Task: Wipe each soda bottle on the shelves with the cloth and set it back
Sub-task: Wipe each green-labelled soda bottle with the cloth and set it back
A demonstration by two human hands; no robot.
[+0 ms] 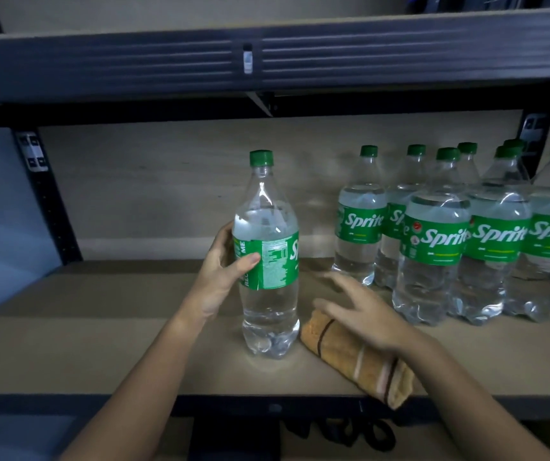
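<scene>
— Soda bottle (pixel 269 257) first: what does it look like from your end?

— Clear plastic, tall, upright, with a green cap and a green Sprite label wrapped round the middle. I see the label's seam and small print facing me, only the first letters of the logo showing at the right edge. The liquid inside is clear and reaches up to the shoulder.

— Where does it stand?

— On the brown shelf board (pixel 84 327), near the front edge, well apart from the group of bottles (pixel 459 247) bunched at the right and back of the same shelf.

— And the hands?

— My left hand (pixel 223 271) grips the bottle at label height from the left side, thumb across the front of the label, fingers curled behind it. My right hand (pixel 363 311) holds nothing: fingers spread and straight, hovering just right of the bottle's lower half, over the cloth (pixel 350 354).

— Is the cloth touching the bottle?

— It lies folded on the board, orange with dark and pale stripes. Its near end sits just beside the bottle's base; I cannot tell whether they touch. The far end overhangs the shelf's front edge.
</scene>
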